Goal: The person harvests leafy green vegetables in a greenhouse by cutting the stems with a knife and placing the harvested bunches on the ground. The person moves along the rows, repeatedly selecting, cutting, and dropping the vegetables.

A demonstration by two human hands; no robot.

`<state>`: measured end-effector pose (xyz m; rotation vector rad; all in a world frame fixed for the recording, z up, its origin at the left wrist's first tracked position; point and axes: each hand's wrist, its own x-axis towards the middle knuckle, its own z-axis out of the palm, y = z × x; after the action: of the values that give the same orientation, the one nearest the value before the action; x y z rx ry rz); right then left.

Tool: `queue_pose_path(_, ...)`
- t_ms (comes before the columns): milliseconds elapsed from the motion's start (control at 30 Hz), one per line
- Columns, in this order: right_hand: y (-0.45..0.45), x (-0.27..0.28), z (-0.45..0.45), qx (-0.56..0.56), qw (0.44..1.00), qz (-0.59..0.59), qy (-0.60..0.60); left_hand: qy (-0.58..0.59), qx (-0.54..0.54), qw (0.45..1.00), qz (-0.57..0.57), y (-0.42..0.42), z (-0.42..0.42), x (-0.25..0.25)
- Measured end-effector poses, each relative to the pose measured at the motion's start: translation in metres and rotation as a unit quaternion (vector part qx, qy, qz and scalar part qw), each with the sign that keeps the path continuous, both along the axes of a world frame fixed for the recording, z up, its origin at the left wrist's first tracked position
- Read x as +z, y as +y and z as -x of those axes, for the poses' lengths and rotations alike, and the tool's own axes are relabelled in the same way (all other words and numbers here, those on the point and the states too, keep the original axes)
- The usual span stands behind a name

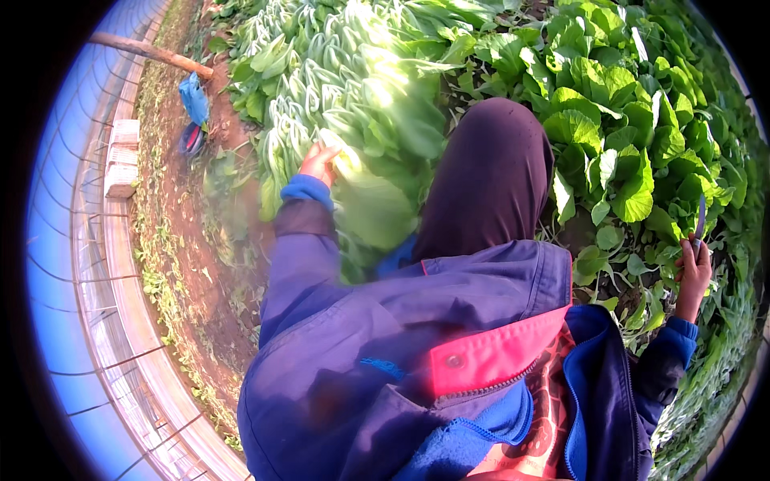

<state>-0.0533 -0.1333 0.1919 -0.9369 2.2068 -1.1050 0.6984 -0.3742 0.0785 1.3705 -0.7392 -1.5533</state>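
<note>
My left hand (320,162) is closed around the pale stalks of a leafy green plant (346,153), whose broad leaves hang towards my knee. Beneath and beyond it lie many cut leafy greens (325,78) in overlapping rows, white stalks showing. At the right, my right hand (693,267) grips a knife (700,219) with its blade pointing up and away from me. That hand is beside standing leafy greens (631,126) rooted in the soil. Glare washes out part of the laid greens.
My bent knee (490,174) stands between the laid and standing greens. At the left are a wooden post (153,53), a blue bag (194,99), a dark round object with red (191,139), white crates (123,159) and the greenhouse's plastic wall (54,240).
</note>
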Motion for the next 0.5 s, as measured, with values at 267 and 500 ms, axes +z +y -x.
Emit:
queue_pose_path(267,-0.001,-0.032,-0.002,-0.018,0.997,-0.073,0.009,-0.170,0.114,0.978,0.035,-0.053,0.019,-0.076)
queue_pose_path(500,0.016,-0.099,0.034,-0.085,0.991,-0.084,-0.056,-0.176,0.001,0.963,0.205,-0.094,0.132,0.053)
